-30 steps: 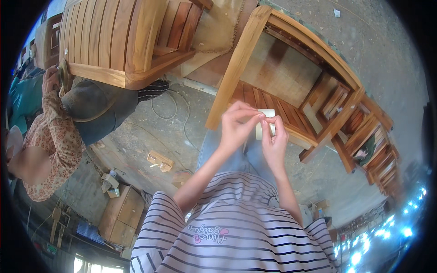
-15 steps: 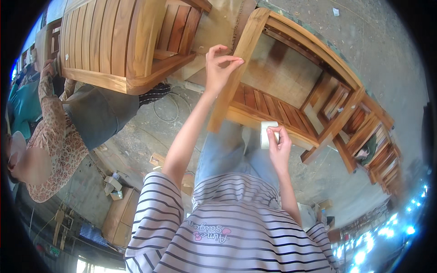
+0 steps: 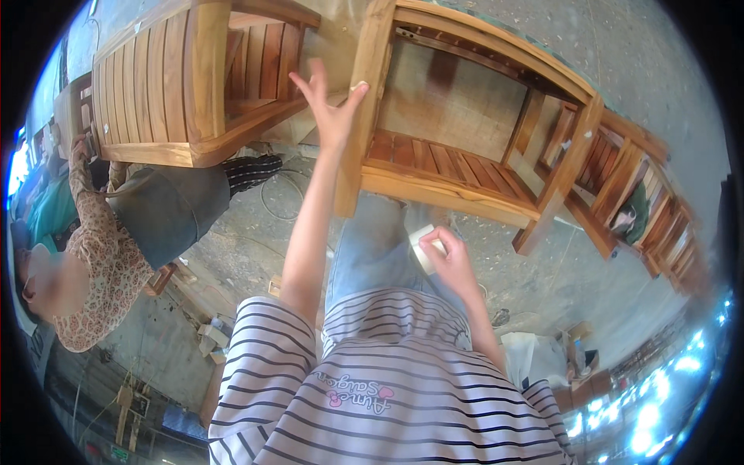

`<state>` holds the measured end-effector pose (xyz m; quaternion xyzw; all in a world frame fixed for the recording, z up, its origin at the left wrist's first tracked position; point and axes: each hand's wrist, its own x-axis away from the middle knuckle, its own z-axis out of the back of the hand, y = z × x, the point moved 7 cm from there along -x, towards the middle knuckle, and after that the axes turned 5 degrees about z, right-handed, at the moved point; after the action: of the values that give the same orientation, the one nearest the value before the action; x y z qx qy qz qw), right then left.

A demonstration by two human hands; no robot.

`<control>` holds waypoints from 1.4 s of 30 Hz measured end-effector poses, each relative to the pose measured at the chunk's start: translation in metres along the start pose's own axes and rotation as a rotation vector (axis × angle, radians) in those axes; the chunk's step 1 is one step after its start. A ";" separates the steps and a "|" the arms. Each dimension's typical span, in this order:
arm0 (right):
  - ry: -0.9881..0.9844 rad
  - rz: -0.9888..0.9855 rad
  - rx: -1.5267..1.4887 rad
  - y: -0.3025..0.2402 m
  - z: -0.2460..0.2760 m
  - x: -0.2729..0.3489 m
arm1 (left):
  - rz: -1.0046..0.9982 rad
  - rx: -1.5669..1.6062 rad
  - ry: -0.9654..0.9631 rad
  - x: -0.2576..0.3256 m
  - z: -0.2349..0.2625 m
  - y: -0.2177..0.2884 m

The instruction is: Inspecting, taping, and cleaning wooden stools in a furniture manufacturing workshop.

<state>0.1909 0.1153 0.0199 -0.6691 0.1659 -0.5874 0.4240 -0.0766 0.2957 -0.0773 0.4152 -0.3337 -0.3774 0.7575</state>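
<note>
My left hand (image 3: 328, 112) is raised with its fingers spread. Its thumb presses against the flat left armrest of a wooden slatted chair (image 3: 449, 199). A small pale spot shows at the thumb tip; whether it is a bit of tape I cannot tell. Lower down, in front of my jeans, my right hand (image 3: 452, 265) pinches a whitish roll of tape (image 3: 419, 235). The chair stands just ahead of me, its slatted seat and open frame facing me.
Another slatted wooden chair (image 3: 147, 93) is tilted at upper left, with a person in a flowered top (image 3: 116, 279) beside it. More wooden chairs (image 3: 620, 186) line up at the right. A coiled hose (image 3: 285, 195) lies on the concrete floor, and cardboard boxes are lower down.
My left hand has gone from a fingertip pinch to spread fingers, thumb on the armrest. My right hand has lowered leftward with the tape roll. The view has shifted, moving the chairs in the picture.
</note>
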 end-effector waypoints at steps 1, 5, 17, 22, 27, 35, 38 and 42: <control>-0.004 -0.003 -0.012 0.006 0.002 0.006 | 0.073 -0.022 0.019 0.001 -0.003 -0.002; -0.005 -0.069 -0.094 0.027 0.013 0.030 | 0.393 0.257 -0.333 -0.006 -0.025 -0.039; 0.381 -0.068 -0.232 0.101 0.123 0.116 | 0.471 0.219 -0.548 -0.009 -0.017 -0.040; 0.395 -0.012 -0.338 0.098 0.117 0.132 | 0.318 0.059 -0.508 0.037 0.023 -0.071; 0.375 -0.029 -0.370 0.115 0.105 0.148 | 0.305 -0.024 -0.452 0.145 0.065 -0.102; 0.238 0.103 -0.353 0.109 0.078 0.153 | 0.456 0.020 -0.228 0.313 0.042 -0.040; 0.179 0.057 -0.318 0.108 0.073 0.156 | 0.094 -0.034 -0.786 0.379 -0.033 0.042; 0.232 0.110 -0.450 0.114 0.078 0.163 | 0.310 0.089 -1.047 0.421 -0.072 0.041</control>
<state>0.3365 -0.0393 0.0424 -0.6647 0.3762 -0.5845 0.2741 0.2018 -0.0194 0.0082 0.1495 -0.7391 -0.4031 0.5185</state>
